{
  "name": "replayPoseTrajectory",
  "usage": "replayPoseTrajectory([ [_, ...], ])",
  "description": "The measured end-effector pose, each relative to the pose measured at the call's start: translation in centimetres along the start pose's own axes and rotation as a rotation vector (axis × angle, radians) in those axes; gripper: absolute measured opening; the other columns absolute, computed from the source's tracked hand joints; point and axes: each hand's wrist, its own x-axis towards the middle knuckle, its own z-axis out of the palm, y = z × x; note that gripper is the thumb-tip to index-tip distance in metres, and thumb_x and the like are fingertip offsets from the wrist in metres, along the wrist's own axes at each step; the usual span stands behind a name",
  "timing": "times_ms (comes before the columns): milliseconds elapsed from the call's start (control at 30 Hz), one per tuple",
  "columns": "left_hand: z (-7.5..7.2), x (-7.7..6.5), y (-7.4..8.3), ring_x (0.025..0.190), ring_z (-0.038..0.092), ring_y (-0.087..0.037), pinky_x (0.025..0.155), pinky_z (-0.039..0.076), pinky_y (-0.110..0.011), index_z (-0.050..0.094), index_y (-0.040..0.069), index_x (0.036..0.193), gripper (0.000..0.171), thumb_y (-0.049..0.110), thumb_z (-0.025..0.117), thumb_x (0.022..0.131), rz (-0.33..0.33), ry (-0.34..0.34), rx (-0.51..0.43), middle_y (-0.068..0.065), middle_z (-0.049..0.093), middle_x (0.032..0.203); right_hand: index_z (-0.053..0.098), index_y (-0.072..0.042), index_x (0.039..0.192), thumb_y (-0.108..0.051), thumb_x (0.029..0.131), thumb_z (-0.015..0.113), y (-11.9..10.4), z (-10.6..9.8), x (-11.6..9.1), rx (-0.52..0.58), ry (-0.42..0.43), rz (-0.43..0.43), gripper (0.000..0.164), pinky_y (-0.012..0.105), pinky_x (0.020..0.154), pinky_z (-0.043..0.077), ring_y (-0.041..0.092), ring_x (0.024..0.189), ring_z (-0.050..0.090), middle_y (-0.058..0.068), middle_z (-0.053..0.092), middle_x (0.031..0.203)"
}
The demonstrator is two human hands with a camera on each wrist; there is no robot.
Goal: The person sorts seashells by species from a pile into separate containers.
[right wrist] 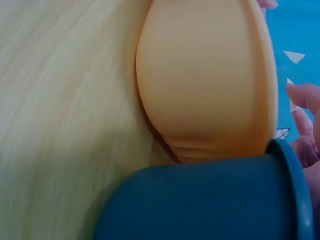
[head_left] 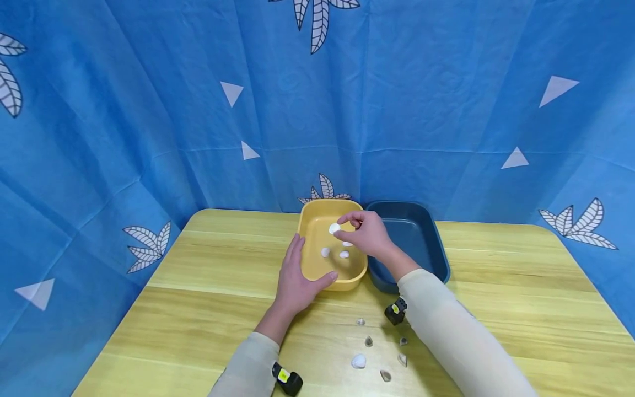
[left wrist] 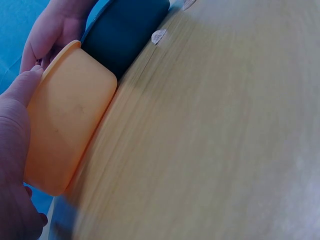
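Observation:
A yellow box (head_left: 310, 267) contains several white shells, among them one small white shell (head_left: 325, 252) near its left side. My right hand (head_left: 367, 234) is over this box and pinches a white seashell (head_left: 334, 227) between thumb and index fingertips. At the near left corner, my left hand (head_left: 297, 281) holds the box, its fingers along the left side and its thumb on the near rim. The left wrist view shows that thumb (left wrist: 25, 85) against the upper edge of the yellow box (left wrist: 70, 120).
Right beside the yellow box stands a dark blue box (head_left: 436, 253), under my right forearm. Several small shells lie on the wooden table nearer to me, including a white shell (head_left: 359, 361) and a greyish shell (head_left: 385, 376). A blue curtain (head_left: 421, 110) hangs behind the table.

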Motion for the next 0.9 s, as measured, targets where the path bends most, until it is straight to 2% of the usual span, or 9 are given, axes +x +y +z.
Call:
replayPoseTrajectory([
  [200,0.0,0.0,-0.1,0.147,0.021,-0.023,0.114,0.025,-0.051,0.027,0.010,0.157,0.109,0.056,0.082,0.075,0.002,0.005,-0.002,0.004,0.014,0.165,0.076,-0.011,0.098,-0.023,0.083,0.084,0.4,0.8,0.8,-0.031,0.041,0.032,0.021,0.033,0.057,0.030,0.022,0.063,0.036,0.004,0.037,0.072],
  [367,0.1,0.0,-0.1,0.147,0.020,-0.023,0.115,0.024,-0.051,0.027,0.010,0.157,0.109,0.056,0.082,0.075,0.003,0.007,-0.014,0.004,0.014,0.165,0.075,-0.012,0.100,-0.023,0.084,0.083,0.4,1.1,1.4,-0.056,0.059,0.026,0.021,0.035,0.060,0.032,0.025,0.069,0.039,0.006,0.039,0.074],
  [633,0.1,0.0,0.0,0.147,0.021,-0.022,0.115,0.025,-0.049,0.027,0.013,0.158,0.111,0.063,0.080,0.074,-0.007,0.004,-0.001,0.005,0.014,0.165,0.076,-0.011,0.101,-0.022,0.084,0.083,0.3,1.3,1.9,-0.076,0.053,0.077,0.021,0.036,0.065,0.034,0.024,0.081,0.042,0.009,0.046,0.084],
  [900,0.1,0.0,0.0,0.147,0.021,-0.023,0.114,0.024,-0.051,0.027,0.014,0.158,0.107,0.054,0.083,0.076,-0.016,0.006,0.004,0.006,0.013,0.165,0.076,-0.012,0.098,-0.022,0.082,0.084,0.4,1.8,2.2,-0.097,0.051,0.099,0.021,0.034,0.065,0.034,0.023,0.081,0.042,0.007,0.045,0.084],
])
